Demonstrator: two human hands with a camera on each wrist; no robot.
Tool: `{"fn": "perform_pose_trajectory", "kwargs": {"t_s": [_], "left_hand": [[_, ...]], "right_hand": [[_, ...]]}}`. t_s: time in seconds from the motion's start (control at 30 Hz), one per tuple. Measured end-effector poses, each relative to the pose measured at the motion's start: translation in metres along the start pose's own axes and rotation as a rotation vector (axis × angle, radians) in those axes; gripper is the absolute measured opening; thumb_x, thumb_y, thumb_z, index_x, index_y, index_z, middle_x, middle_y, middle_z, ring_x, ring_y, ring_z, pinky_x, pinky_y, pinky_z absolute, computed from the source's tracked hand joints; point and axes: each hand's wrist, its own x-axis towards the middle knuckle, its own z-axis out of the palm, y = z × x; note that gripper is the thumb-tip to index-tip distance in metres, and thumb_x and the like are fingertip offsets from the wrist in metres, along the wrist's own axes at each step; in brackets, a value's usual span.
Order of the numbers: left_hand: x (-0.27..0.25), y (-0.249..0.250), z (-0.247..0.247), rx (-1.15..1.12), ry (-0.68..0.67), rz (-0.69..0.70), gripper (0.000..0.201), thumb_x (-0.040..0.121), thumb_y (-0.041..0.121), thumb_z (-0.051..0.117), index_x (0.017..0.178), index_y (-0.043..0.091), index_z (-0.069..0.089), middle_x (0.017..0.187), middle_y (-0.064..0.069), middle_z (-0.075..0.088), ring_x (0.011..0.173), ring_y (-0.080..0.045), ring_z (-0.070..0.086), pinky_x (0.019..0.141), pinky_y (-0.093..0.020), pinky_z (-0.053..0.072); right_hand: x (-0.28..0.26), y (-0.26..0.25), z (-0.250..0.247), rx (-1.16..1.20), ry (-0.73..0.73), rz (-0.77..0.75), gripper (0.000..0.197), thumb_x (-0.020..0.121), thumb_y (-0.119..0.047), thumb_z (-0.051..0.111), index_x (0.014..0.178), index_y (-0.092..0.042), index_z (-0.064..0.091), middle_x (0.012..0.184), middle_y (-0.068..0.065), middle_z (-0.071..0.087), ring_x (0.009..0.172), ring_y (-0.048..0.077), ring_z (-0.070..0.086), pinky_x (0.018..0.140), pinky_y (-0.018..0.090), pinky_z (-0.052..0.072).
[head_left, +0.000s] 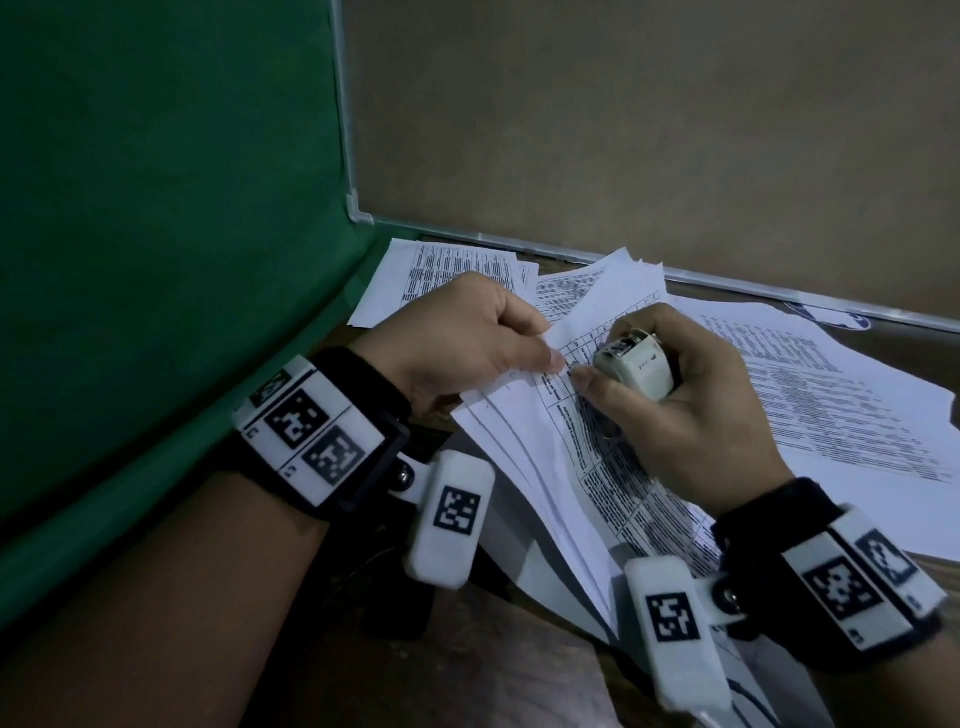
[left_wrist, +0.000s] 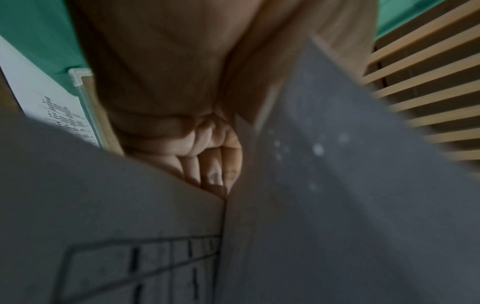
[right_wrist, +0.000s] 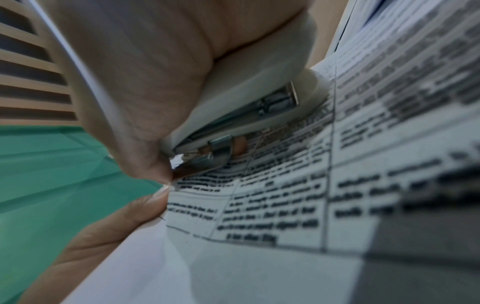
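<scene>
The left hand pinches a sheaf of printed sheets, print too blurred to read, while the right hand clasps a white stapler at its corner, amid loose pages.

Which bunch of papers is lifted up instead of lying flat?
The middle bunch, with the printed table, pinched at its corner by the left hand; the far-left sheets and the right-side sheets lie flat.

stapler: small and white, shiny metal inside, its tip at the top corner of the sheets.
papers: white stack with black print and boxes, lifted and tilted.
</scene>
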Motion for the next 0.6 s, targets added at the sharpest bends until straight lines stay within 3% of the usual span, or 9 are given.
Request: {"fn": "perform_pose_trajectory", "kwargs": {"t_s": [0.07, 0.13, 0.17, 0.23, 0.3, 0.37, 0.47, 0.53, 0.6], "left_hand": [[0.000, -0.004, -0.003, 0.079, 0.004, 0.000, 0.009, 0.087, 0.019, 0.082, 0.086, 0.010, 0.082, 0.080, -0.011, 0.078, 0.071, -0.012, 0.064, 0.079, -0.034, 0.054], [0.000, -0.007, -0.009, 0.199, 0.035, -0.023, 0.012, 0.088, 0.020, 0.080, 0.079, 0.013, 0.080, 0.066, -0.001, 0.072, 0.058, -0.007, 0.058, 0.067, -0.026, 0.046], [0.000, -0.009, -0.013, 0.213, 0.043, -0.037, 0.012, 0.088, 0.019, 0.080, 0.078, 0.014, 0.080, 0.066, 0.002, 0.073, 0.059, -0.007, 0.060, 0.067, -0.027, 0.048], [0.002, -0.010, -0.020, 0.181, 0.057, -0.057, 0.005, 0.088, 0.018, 0.081, 0.084, 0.016, 0.082, 0.077, -0.001, 0.079, 0.073, -0.017, 0.074, 0.081, -0.039, 0.059], [0.003, -0.010, -0.023, 0.175, 0.080, -0.074, 0.002, 0.087, 0.017, 0.082, 0.089, 0.016, 0.082, 0.084, -0.004, 0.081, 0.090, -0.028, 0.077, 0.092, -0.047, 0.059], [0.003, -0.012, -0.022, 0.195, 0.081, -0.101, 0.004, 0.087, 0.017, 0.082, 0.090, 0.015, 0.082, 0.088, -0.006, 0.081, 0.096, -0.031, 0.076, 0.094, -0.049, 0.059], [0.004, -0.018, -0.021, 0.222, 0.061, -0.142, 0.004, 0.088, 0.017, 0.081, 0.088, 0.014, 0.082, 0.088, -0.005, 0.081, 0.092, -0.026, 0.077, 0.092, -0.042, 0.059], [0.007, -0.023, -0.021, 0.250, 0.037, -0.168, 0.008, 0.088, 0.021, 0.081, 0.085, 0.013, 0.081, 0.088, -0.006, 0.080, 0.084, -0.022, 0.072, 0.081, -0.033, 0.056], [0.009, -0.029, -0.021, 0.277, -0.001, -0.215, 0.014, 0.088, 0.027, 0.081, 0.085, 0.013, 0.080, 0.089, -0.008, 0.079, 0.080, -0.022, 0.067, 0.074, -0.031, 0.049]], "right_hand": [[0.000, -0.005, 0.001, 0.093, 0.020, 0.018, 0.027, 0.083, -0.017, 0.085, 0.086, -0.011, 0.059, 0.060, 0.001, 0.059, 0.045, 0.015, 0.054, 0.042, 0.025, 0.043], [0.001, -0.015, -0.005, 0.241, 0.050, 0.045, 0.026, 0.083, -0.018, 0.077, 0.089, -0.006, 0.055, 0.055, 0.011, 0.058, 0.035, 0.016, 0.050, 0.037, 0.020, 0.040], [0.002, -0.020, -0.010, 0.274, 0.058, 0.052, 0.027, 0.083, -0.021, 0.073, 0.092, -0.005, 0.053, 0.055, 0.015, 0.059, 0.030, 0.018, 0.048, 0.035, 0.020, 0.038], [0.002, -0.023, -0.019, 0.263, 0.066, 0.060, 0.028, 0.084, -0.021, 0.072, 0.095, -0.004, 0.052, 0.056, 0.021, 0.059, 0.027, 0.019, 0.046, 0.033, 0.022, 0.036], [0.002, -0.017, -0.024, 0.214, 0.053, 0.087, 0.024, 0.089, -0.014, 0.074, 0.094, -0.005, 0.052, 0.056, 0.019, 0.060, 0.029, 0.019, 0.048, 0.034, 0.026, 0.039], [0.001, -0.012, -0.025, 0.180, 0.020, 0.120, 0.021, 0.092, -0.008, 0.073, 0.092, -0.004, 0.053, 0.057, 0.015, 0.061, 0.033, 0.017, 0.052, 0.037, 0.025, 0.041], [-0.001, -0.015, -0.021, 0.132, -0.038, 0.175, 0.021, 0.093, -0.011, 0.074, 0.088, -0.006, 0.054, 0.056, 0.016, 0.061, 0.031, 0.015, 0.050, 0.037, 0.021, 0.039], [-0.004, -0.024, -0.016, 0.146, -0.055, 0.199, 0.021, 0.094, -0.014, 0.074, 0.088, -0.009, 0.055, 0.057, 0.015, 0.063, 0.031, 0.017, 0.052, 0.037, 0.023, 0.039], [-0.008, -0.034, -0.011, 0.195, -0.028, 0.216, 0.019, 0.094, -0.013, 0.074, 0.088, -0.011, 0.056, 0.058, 0.011, 0.062, 0.036, 0.019, 0.056, 0.039, 0.022, 0.041]]}}
